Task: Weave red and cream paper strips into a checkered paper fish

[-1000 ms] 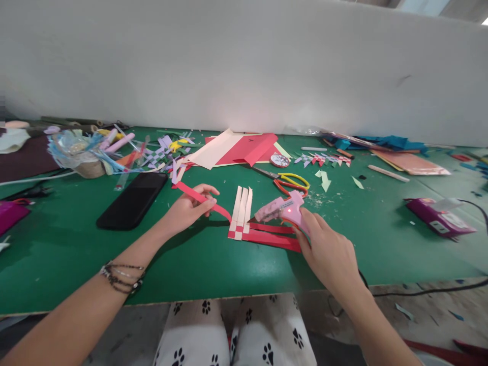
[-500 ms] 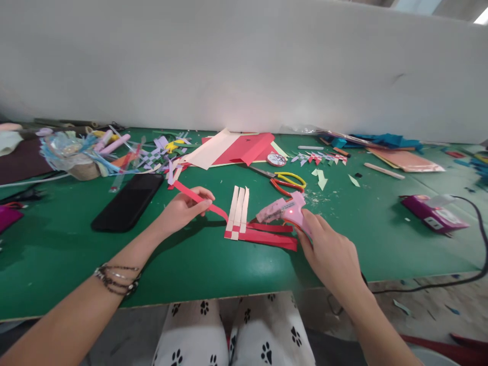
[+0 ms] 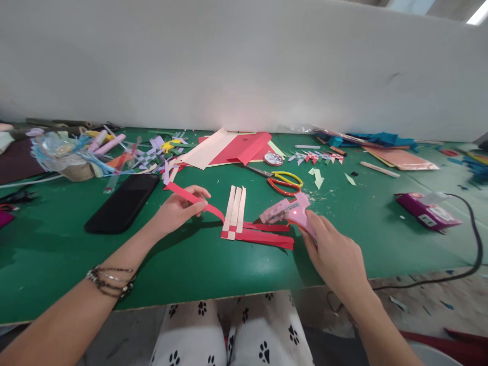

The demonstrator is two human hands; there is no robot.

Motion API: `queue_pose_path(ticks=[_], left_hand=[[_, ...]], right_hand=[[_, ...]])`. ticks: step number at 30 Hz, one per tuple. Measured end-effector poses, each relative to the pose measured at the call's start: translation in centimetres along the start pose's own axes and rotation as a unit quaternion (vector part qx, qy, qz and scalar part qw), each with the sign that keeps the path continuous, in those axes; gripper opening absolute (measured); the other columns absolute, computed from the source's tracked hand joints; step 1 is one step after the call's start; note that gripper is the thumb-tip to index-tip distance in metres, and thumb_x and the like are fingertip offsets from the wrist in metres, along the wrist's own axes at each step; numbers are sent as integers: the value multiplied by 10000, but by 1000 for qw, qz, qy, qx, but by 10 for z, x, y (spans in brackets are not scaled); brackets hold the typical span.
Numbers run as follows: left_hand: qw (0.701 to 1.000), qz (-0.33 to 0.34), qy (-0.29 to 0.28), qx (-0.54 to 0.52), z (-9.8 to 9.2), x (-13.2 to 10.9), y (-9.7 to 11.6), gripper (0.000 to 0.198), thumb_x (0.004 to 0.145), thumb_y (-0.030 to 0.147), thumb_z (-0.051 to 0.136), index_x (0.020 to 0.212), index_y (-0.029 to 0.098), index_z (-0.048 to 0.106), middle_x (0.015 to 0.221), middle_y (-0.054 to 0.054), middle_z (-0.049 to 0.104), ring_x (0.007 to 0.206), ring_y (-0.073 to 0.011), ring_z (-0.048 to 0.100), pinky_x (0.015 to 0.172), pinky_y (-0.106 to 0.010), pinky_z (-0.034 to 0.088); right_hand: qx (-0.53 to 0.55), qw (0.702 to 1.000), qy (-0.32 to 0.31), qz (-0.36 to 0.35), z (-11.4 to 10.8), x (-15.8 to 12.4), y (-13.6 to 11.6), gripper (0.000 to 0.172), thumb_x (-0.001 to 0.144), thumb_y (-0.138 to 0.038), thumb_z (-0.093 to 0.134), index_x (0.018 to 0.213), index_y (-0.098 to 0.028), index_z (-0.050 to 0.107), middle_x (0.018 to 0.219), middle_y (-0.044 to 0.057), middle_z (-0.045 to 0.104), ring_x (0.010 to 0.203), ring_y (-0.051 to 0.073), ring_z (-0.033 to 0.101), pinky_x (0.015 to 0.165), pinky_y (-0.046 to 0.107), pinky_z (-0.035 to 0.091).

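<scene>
My left hand (image 3: 177, 209) pinches a long red paper strip (image 3: 190, 197) and holds it lifted off the green table (image 3: 198, 259). The strip runs right into a woven piece of cream strips (image 3: 235, 211) and red strips (image 3: 267, 237) lying flat. My right hand (image 3: 335, 256) grips a pink glue gun (image 3: 292, 211) whose nozzle points left toward the weave; a red light glows on its body.
A black phone (image 3: 122, 202) lies left of my left hand. Yellow-and-orange scissors (image 3: 284, 181), red and cream paper sheets (image 3: 232, 147), a tape roll (image 3: 273, 159), a heap of paper scraps (image 3: 76, 152) and a purple box (image 3: 427, 213) are spread about. A black cable (image 3: 468, 244) trails off the right edge.
Both hands keep their hold. The glue gun has lifted slightly off the red strips, and the view has drifted a little to the right.
</scene>
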State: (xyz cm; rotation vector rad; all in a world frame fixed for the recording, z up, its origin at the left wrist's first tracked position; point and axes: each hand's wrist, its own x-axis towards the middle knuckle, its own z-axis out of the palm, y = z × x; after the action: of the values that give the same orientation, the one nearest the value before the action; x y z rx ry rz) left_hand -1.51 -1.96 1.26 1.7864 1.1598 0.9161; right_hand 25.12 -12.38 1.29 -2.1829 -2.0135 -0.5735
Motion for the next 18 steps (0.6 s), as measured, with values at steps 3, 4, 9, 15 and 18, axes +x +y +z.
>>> queue_pose_path(ticks=[3,4,9,15,18], left_hand=[[1000,3,4,1,0,0,0,206,649,384,525,716,189,539,669,11,536,464,-77,464,473,-212,440],[1000,7,6,2,0,0,0,202,647,386,524,687,189,535,720,-4,556,466,-73,459,476,-215,441],[1000,12,11,3,-1,1,0,204,635,397,527,676,196,530,742,-11,579,473,-79,456,488,-223,441],[999,33,-13,-13,3,5,3,203,644,399,548,649,197,534,779,-21,594,528,-94,490,498,-217,451],[997,48,-59,3,6,9,8,198,672,390,549,717,197,558,787,-17,608,578,-108,524,531,-218,459]], right_hand=[[-1,1000,-9,2,-1,-1,1,254,840,-269,395,1065,-193,486,847,36,618,469,108,519,372,214,160],[-1,1000,-11,2,-2,-1,1,253,841,-267,393,1064,-194,487,846,37,619,472,109,520,373,214,165],[0,1000,-9,9,-2,-3,3,249,844,-279,389,1058,-197,488,841,40,616,471,107,515,374,209,177],[6,1000,-8,13,-1,-2,5,248,836,-269,406,1058,-193,487,864,38,624,479,110,523,373,210,185],[7,1000,-11,12,0,-3,6,249,831,-268,427,1057,-184,489,865,38,631,493,115,536,376,210,192]])
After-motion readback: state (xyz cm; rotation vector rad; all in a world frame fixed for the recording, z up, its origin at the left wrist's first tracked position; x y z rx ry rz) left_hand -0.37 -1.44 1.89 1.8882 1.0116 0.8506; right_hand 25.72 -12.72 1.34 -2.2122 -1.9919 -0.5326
